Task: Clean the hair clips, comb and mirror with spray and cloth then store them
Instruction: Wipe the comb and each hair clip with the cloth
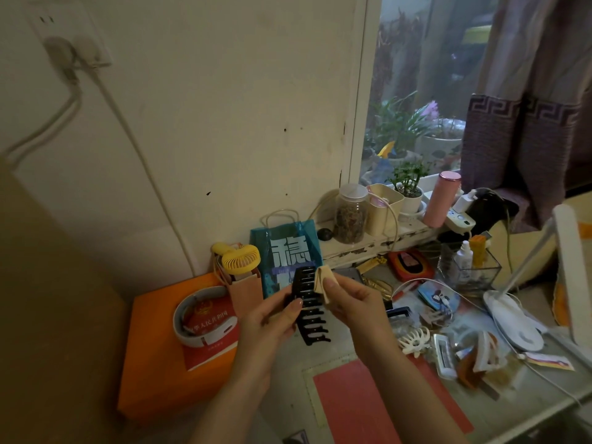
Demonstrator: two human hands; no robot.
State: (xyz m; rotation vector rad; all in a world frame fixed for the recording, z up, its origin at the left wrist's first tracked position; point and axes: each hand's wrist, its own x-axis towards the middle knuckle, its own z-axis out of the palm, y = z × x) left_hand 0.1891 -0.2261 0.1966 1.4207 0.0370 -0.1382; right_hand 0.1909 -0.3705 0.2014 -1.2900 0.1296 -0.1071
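Your left hand grips black claw clip above tabletop, steadying teeth; right hand fingers pinch beige cloth against clip's top for wiping.

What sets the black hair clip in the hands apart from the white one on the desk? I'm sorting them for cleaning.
The black hair clip is long and narrow with straight rows of teeth; the white hair clip is shorter and rounder with curved teeth. The black one is held up by the left hand while the right hand presses a cloth to it; the white one lies untouched on the desk. Both are toothed claw clips.
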